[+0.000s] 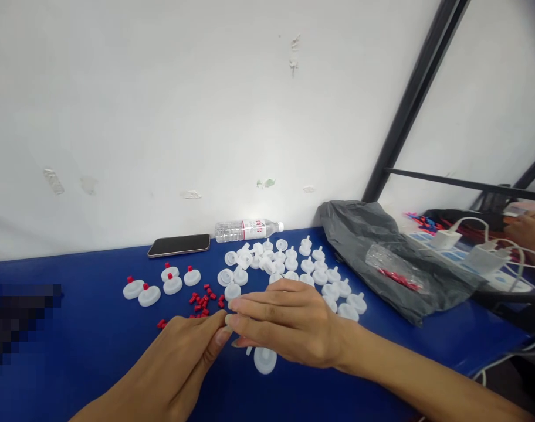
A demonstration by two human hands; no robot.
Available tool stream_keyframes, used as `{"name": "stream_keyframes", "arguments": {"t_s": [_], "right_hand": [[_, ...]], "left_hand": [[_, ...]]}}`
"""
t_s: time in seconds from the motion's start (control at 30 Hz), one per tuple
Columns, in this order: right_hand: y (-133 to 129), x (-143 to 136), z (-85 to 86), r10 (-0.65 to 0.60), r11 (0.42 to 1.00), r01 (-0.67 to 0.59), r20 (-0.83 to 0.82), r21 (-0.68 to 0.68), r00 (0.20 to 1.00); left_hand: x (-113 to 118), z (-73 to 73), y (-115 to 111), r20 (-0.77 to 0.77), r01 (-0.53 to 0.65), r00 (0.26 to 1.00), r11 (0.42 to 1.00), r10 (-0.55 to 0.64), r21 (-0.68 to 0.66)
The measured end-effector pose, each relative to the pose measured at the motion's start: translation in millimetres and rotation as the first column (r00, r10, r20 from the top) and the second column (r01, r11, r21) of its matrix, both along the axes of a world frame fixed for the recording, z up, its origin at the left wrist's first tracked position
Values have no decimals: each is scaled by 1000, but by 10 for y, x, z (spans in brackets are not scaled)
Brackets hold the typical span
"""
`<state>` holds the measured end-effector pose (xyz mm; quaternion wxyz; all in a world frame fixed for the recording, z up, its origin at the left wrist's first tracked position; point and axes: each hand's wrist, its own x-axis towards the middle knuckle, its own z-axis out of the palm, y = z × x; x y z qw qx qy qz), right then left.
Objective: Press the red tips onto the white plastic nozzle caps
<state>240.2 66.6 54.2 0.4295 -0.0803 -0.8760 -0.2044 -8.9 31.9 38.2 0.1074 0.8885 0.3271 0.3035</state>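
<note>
"What's closest to us?"

"The left hand (175,363) and the right hand (294,331), their fingertips meeting over the blue table (95,357)."

"Open or closed?"

"The left thumb lies against its forefinger; the right fingers reach across, close together. Whether either is clamped on something, I can't tell; the meeting point is hidden."

"And the white caps?"

"One loose cap (265,361) lies face-down just on the near side of the right hand, partly under it. The pile of spouted white caps (290,264) spreads beyond that hand, its nearest ones right behind the fingers."

"The red pieces?"

"Small red pieces (203,302) are scattered just beyond the left hand. Farther left stand five red-tipped caps (148,296)."

"What's at the far edge?"

"A phone (179,245) to the left, then a clear bottle (245,230) on its side, near the wall. On the right, a grey plastic bag (359,234) carries a clear packet (393,269) with red pieces inside. Past it, another person's hand (529,231) shows at the right edge."
</note>
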Motion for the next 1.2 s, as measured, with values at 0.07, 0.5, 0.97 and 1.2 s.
{"name": "stream_keyframes", "arguments": {"t_s": [0.07, 0.5, 0.97, 1.2], "right_hand": [[-1, -10, -20, -2, 1000, 2, 2, 1, 1000], [-16, -58, -113, 4, 1000, -5, -44, -22, 999], [-18, -39, -75, -64, 966, 53, -32, -254, 997], [59, -26, -141, -157, 875, 165, 55, -455, 986]], "left_hand": [[-14, -16, -1, -3, 7, 1000, 1000, -7, -10], [47, 21, -6, -21, 49, 998, 990, -53, -134], [-57, 55, 226, -96, -109, 980, 881, 172, 461], [-361, 112, 543, -211, -391, 827, 802, 521, 452]]}}
